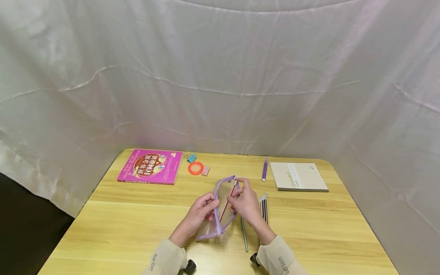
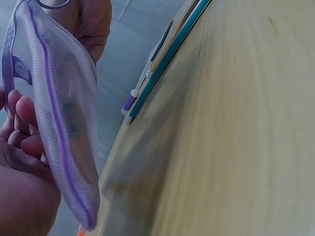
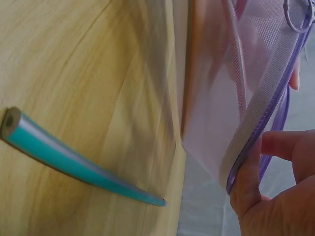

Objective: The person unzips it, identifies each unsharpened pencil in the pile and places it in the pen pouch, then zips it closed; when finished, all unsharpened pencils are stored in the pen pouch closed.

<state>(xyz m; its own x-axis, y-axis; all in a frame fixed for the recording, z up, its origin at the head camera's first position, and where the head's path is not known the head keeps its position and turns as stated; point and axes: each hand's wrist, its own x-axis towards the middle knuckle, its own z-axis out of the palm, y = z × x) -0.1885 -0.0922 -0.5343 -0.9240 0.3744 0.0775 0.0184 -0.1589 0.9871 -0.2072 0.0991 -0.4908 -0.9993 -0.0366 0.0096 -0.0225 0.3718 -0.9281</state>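
Zip pouch (image 1: 218,220), translucent, lavender trim: held over the wooden table (image 1: 120,221) between two hands, mouth spread wide. Left hand (image 1: 202,207): fingers curled round the pouch's left edge. Right hand (image 1: 246,199): thumb and finger pinching its right rim. Red pencil (image 1: 224,210): slanted in the mouth, beside the right fingers. Teal pencil (image 1: 244,236): lying just right. Dark pencils (image 1: 264,210): grouped, partly hidden. Farther out: purple marker (image 1: 264,170), notebook (image 1: 299,177), orange ring (image 1: 190,168), pink block (image 1: 205,171), blue clip (image 1: 191,158), magenta book (image 1: 149,166).
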